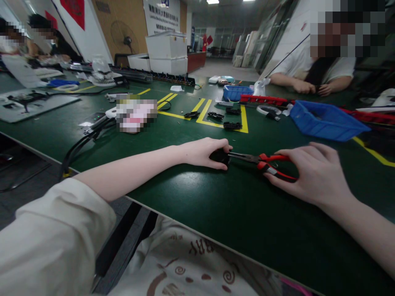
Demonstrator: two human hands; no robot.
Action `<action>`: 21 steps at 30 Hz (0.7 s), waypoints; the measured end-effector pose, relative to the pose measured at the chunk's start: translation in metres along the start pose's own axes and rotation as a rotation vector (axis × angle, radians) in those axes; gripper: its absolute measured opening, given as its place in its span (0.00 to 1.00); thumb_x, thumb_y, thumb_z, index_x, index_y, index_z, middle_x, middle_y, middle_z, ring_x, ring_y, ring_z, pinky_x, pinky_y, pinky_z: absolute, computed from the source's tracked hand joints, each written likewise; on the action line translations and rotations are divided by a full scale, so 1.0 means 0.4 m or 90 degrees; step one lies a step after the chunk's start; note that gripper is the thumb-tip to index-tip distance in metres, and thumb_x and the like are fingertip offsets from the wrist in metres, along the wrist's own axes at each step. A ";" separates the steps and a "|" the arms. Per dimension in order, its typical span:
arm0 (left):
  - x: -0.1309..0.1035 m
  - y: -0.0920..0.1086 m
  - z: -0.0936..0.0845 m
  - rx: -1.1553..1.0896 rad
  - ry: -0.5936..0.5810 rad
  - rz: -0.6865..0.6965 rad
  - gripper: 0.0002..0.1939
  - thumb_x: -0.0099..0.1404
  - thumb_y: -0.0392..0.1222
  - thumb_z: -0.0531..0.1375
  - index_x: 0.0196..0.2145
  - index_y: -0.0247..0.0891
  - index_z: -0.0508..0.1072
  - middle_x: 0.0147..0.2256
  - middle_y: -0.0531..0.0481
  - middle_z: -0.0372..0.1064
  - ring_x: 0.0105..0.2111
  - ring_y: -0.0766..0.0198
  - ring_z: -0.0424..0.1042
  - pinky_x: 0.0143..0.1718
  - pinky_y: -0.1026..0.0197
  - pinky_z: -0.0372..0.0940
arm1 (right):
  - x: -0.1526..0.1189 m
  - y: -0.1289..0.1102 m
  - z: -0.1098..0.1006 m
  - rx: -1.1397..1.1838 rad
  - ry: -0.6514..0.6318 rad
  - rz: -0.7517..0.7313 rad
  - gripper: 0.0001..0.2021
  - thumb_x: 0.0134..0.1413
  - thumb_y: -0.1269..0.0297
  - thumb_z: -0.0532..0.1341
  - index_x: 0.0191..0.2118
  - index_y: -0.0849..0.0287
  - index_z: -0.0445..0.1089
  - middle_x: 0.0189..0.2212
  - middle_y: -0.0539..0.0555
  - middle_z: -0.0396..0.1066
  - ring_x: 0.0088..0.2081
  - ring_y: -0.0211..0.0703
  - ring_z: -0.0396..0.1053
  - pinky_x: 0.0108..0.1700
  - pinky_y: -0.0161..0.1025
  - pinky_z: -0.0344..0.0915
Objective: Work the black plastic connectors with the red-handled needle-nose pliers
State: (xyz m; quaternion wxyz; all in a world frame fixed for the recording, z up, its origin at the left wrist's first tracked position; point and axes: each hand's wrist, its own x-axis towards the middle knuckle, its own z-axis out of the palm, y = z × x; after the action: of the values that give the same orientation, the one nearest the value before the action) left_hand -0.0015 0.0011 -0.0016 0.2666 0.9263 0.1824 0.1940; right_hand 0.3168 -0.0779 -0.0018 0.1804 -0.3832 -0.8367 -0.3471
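Observation:
My left hand [210, 153] is closed around a small black part [219, 156], thumb on the near side and fingers on the far side. Much of that part is hidden by the hand. In my right hand [317, 172] are long-nose pliers [262, 159] with red and black handles, the handles spread a little. Their jaws point left and reach the black part's right end; whether they grip it I cannot tell. Beyond my hands, several similar black parts [216, 116] lie in and beside a yellow-taped rectangle on the green tabletop [197, 183].
A blue bin [327, 121] stands at the right, with a smaller blue bin [237, 93] farther back. Red strips [267, 100] lie between them. Left of centre are a pink phone-like item [138, 117] and black cables [83, 142]. Across the table a person's hands [314, 87] rest near the edge.

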 end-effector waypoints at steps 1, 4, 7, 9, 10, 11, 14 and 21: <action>0.000 -0.001 0.001 0.005 0.001 0.000 0.19 0.61 0.49 0.68 0.45 0.38 0.69 0.59 0.39 0.70 0.59 0.52 0.71 0.58 0.49 0.67 | 0.000 0.000 0.000 0.000 0.001 0.002 0.27 0.61 0.42 0.54 0.44 0.65 0.70 0.33 0.61 0.75 0.36 0.55 0.72 0.50 0.56 0.61; 0.000 -0.001 0.001 0.041 0.001 0.002 0.20 0.62 0.50 0.68 0.46 0.37 0.70 0.58 0.38 0.70 0.58 0.51 0.72 0.57 0.49 0.68 | 0.000 -0.001 0.002 0.001 0.000 0.009 0.27 0.61 0.42 0.53 0.44 0.65 0.70 0.33 0.62 0.75 0.36 0.55 0.72 0.50 0.55 0.61; -0.001 0.001 0.001 0.066 0.000 0.010 0.20 0.62 0.50 0.68 0.47 0.37 0.70 0.58 0.39 0.71 0.57 0.51 0.72 0.57 0.49 0.67 | -0.001 -0.001 0.006 0.000 -0.005 0.012 0.27 0.62 0.41 0.53 0.44 0.65 0.70 0.34 0.62 0.75 0.36 0.55 0.72 0.51 0.56 0.61; -0.001 0.002 0.001 0.073 -0.004 0.020 0.19 0.63 0.49 0.67 0.47 0.37 0.71 0.58 0.39 0.71 0.58 0.51 0.72 0.57 0.49 0.67 | -0.001 -0.001 0.006 0.001 -0.006 0.014 0.27 0.62 0.41 0.52 0.44 0.64 0.70 0.34 0.61 0.76 0.36 0.55 0.72 0.51 0.56 0.61; -0.001 0.002 0.000 0.076 -0.006 0.025 0.19 0.63 0.49 0.67 0.46 0.37 0.71 0.58 0.39 0.71 0.58 0.51 0.72 0.57 0.49 0.66 | -0.001 -0.001 0.006 0.002 -0.007 0.015 0.27 0.61 0.41 0.53 0.44 0.64 0.70 0.34 0.61 0.76 0.36 0.55 0.72 0.51 0.56 0.62; -0.001 0.002 0.000 0.077 -0.008 0.030 0.18 0.64 0.49 0.67 0.47 0.37 0.71 0.58 0.38 0.70 0.57 0.50 0.72 0.57 0.49 0.66 | -0.001 -0.001 0.005 0.006 -0.010 0.016 0.27 0.61 0.41 0.53 0.44 0.64 0.71 0.34 0.62 0.76 0.36 0.55 0.72 0.51 0.57 0.62; -0.001 0.000 -0.001 0.075 -0.012 0.043 0.18 0.64 0.49 0.66 0.46 0.37 0.71 0.58 0.38 0.70 0.57 0.50 0.72 0.57 0.48 0.66 | -0.001 -0.002 0.000 0.026 -0.025 0.028 0.27 0.60 0.41 0.54 0.44 0.64 0.71 0.35 0.62 0.77 0.36 0.56 0.72 0.51 0.58 0.62; -0.001 0.002 -0.003 0.053 -0.016 0.041 0.14 0.64 0.48 0.67 0.41 0.38 0.72 0.58 0.39 0.70 0.59 0.50 0.70 0.59 0.48 0.65 | 0.002 -0.003 -0.004 0.046 -0.036 0.018 0.27 0.60 0.40 0.54 0.42 0.64 0.72 0.31 0.61 0.76 0.35 0.56 0.73 0.51 0.57 0.63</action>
State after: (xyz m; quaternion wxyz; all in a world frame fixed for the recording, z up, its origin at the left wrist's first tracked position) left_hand -0.0021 0.0010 -0.0004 0.2236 0.9444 0.1568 0.1829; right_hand 0.3154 -0.0793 -0.0009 0.1757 -0.3980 -0.8479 -0.3030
